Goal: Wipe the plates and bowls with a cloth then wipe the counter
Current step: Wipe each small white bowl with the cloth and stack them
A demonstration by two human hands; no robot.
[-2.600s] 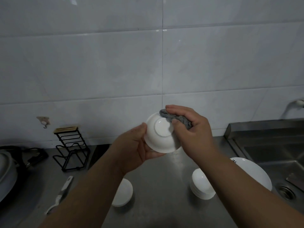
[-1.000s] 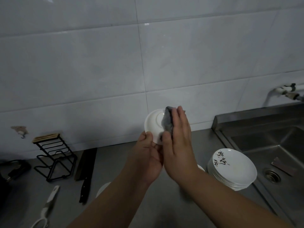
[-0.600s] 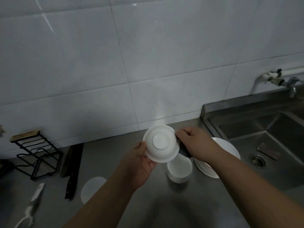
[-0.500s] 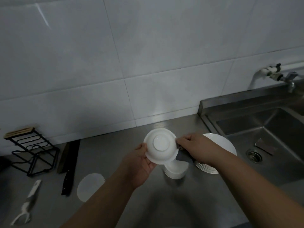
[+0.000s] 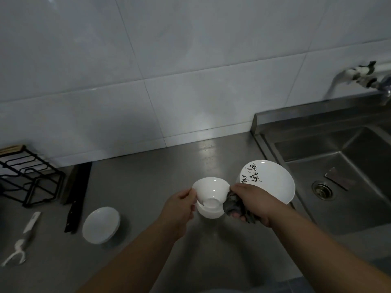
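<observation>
Fingers [image 5: 187, 193] on bowl [image 5: 211, 187], cloth [image 5: 232, 205] — above stack [image 5: 210, 214]

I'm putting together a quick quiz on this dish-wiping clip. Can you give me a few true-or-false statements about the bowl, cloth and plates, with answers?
1. The bowl pinched by the left hand is opening-up. True.
2. The left hand grips the cloth. False: the right hand grips it.
3. The plates with black writing lie in the sink. False: they sit on the counter beside it.
4. A black knife lies left of the small white dish. True.
</observation>
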